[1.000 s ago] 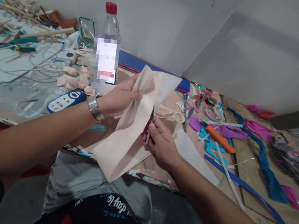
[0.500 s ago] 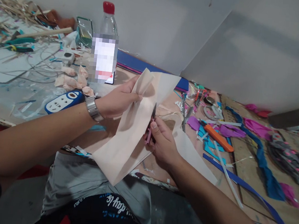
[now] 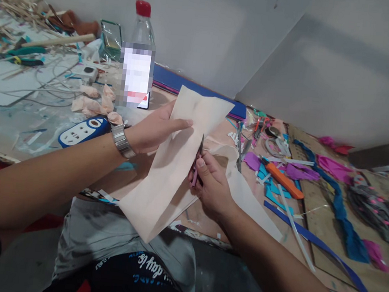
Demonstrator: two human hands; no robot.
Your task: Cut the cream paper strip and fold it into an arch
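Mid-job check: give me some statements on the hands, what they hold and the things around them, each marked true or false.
1. The left hand holds the cream sheet. True.
2. The scissors lie loose on the table. False: the right hand holds them.
3. The metal wristband is on the right wrist. False: it is on the left wrist.
4. The phone stands in front of a red-capped bottle. True.
5. The orange utility knife is left of the sheet. False: it lies to the right.
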